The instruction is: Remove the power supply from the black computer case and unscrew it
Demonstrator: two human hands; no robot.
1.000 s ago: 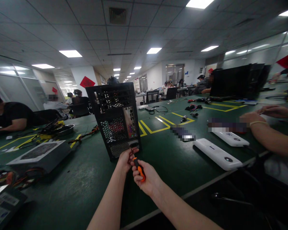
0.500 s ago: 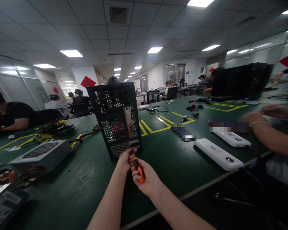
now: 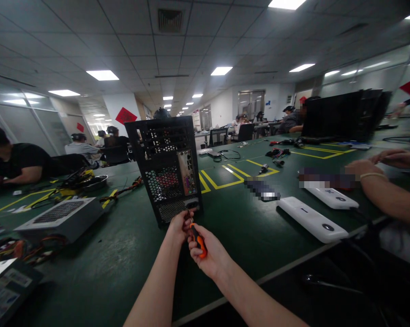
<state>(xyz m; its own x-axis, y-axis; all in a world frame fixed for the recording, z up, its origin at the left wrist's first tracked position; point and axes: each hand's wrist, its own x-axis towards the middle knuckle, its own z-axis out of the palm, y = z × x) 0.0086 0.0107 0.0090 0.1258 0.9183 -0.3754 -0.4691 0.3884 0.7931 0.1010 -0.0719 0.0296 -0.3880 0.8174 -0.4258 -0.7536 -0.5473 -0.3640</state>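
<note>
A black computer case [image 3: 145,168] stands on the green table with its rear panel facing me. My right hand [image 3: 206,252] is closed around the orange and black handle of a screwdriver [image 3: 200,245]. The thin shaft points up and away, toward the lower edge of the case's back, by the power socket. My left hand [image 3: 180,226] is beside that shaft, its fingers pinched together close to the tip at the case. Whatever is between those fingertips is too small and hidden to make out.
Left of the case lie a grey power supply [image 3: 63,218] with cables and another power supply [image 3: 12,288]. On the right are white power banks [image 3: 310,220], a blurred phone [image 3: 262,188] and a co-worker's arm [image 3: 388,186]. A dark monitor [image 3: 332,116] stands farther back.
The view has shifted very slightly. Both hands, the screwdriver and the case keep nearly the same positions.
</note>
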